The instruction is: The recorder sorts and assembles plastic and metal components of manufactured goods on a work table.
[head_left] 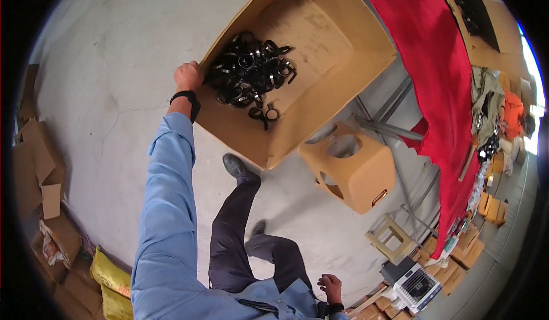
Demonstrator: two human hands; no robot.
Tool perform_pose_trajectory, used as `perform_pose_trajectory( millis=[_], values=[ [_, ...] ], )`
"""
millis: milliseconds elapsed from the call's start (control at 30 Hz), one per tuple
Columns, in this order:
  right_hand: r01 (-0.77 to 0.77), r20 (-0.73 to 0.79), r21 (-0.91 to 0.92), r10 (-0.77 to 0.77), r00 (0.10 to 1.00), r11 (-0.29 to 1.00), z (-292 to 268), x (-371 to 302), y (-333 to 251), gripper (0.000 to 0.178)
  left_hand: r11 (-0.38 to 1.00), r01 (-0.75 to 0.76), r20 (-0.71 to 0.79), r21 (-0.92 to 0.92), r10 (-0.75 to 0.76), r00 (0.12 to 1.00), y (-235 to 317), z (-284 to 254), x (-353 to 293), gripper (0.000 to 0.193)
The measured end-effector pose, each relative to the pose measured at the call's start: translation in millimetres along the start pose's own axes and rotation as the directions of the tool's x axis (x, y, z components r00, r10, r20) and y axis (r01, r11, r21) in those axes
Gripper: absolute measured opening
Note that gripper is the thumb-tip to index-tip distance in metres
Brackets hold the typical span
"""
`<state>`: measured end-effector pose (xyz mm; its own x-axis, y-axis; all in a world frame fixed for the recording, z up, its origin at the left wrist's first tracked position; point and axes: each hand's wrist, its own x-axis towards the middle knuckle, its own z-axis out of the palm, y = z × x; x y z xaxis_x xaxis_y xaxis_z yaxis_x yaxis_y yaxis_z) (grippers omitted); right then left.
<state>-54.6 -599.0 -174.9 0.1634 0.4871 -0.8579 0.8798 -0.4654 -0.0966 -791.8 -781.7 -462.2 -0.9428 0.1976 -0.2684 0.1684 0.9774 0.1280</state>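
Note:
My left hand (187, 77) grips the left rim of a large cardboard box (329, 106), its fingers closed over the edge. The box's open top faces me. Inside, toward the left side, lies a heap of black ring-shaped parts (249, 71) with some shiny metal bits. A few of these rings lie loose near the corner closest to me. Down by my right hip, my right hand (330, 288) hangs free with its fingers loosely curled and apart, holding nothing. It is well away from the box.
An orange-tan plastic stool (357, 166) stands right of the box, with a beige stool (390, 239) beyond. Red cloth (440, 91) hangs over a metal frame. A white-grey fan unit (416, 286) sits lower right. Cardboard boxes and yellow sacks (108, 274) line the left. Another person (513, 114) is far right.

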Motion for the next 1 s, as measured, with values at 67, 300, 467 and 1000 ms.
perform_pose_trajectory(
  millis=[67,300,467,1000],
  values=[
    [-0.003,0.008,0.055,0.003,1.0,0.998,18.5,2.4,18.5,0.027,0.969,-0.174,0.048,0.176,0.168,0.985,28.3,-1.2,-5.1,0.026],
    [0.319,0.32,0.376,-0.445,0.837,0.87,158.6,56.4,64.7,0.044,0.93,-0.36,0.206,-0.07,0.367,0.907,-17.4,10.2,-181.6,0.041],
    [-0.011,0.408,0.555,-0.26,0.875,0.832,196.9,-32.7,12.1,0.108,0.909,-0.41,-0.078,-0.082,0.404,0.911,13.7,4.6,-414.1,0.032],
    [0.054,0.026,0.268,-0.063,0.998,0.962,306.6,-29.9,61.7,0.044,0.961,-0.242,0.39,-0.136,0.276,0.878,-11.8,-106.4,-559.6,0.045]
  ],
)
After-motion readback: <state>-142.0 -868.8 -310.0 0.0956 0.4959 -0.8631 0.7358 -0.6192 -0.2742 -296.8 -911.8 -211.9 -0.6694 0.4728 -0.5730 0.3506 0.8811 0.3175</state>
